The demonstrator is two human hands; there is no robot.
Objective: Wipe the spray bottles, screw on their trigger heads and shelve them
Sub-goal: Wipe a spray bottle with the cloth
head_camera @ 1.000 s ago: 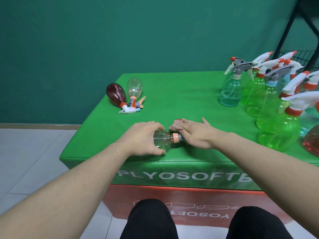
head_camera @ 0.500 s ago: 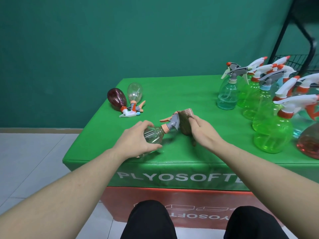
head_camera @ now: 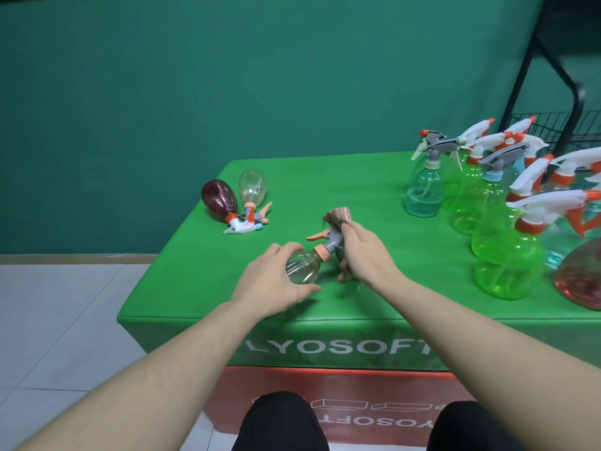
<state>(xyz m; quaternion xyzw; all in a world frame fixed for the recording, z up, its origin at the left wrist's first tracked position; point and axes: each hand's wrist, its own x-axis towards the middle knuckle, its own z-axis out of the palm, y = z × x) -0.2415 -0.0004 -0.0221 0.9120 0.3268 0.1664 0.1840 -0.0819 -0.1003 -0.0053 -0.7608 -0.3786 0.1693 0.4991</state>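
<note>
- Head view: your left hand point(head_camera: 276, 281) curls round the body of the clear bottle point(head_camera: 300, 270), which is tipped with its neck pointing up and away from you, towards your right hand.
- Your right hand point(head_camera: 364, 255) is closed round a brownish cloth point(head_camera: 340, 219); the cloth sticks out above your fingers and again below them, and it lies against the grey trigger head point(head_camera: 331, 240) with the orange collar. Whether your thumb pinches the head itself you cannot tell from here.
- The step in hand looks like wiping round the head and neck. Keep the left grip firm on the widest part of the bottle so that it does not roll under your palm, and turn the bottle with that hand while the cloth stays wrapped.
- Mind the orange lever just beyond your right fingertips: the cloth could snag on it.
- Check that the collar is screwed home before you let go.
- Well beyond your left hand lie a dark red bottle point(head_camera: 219, 200) and a second clear bottle point(head_camera: 252, 187), on their sides and touching.
- Off past your right hand stand the green bottles point(head_camera: 507, 265), upright, near the black rack point(head_camera: 553, 128) on the green table point(head_camera: 374, 177).
</note>
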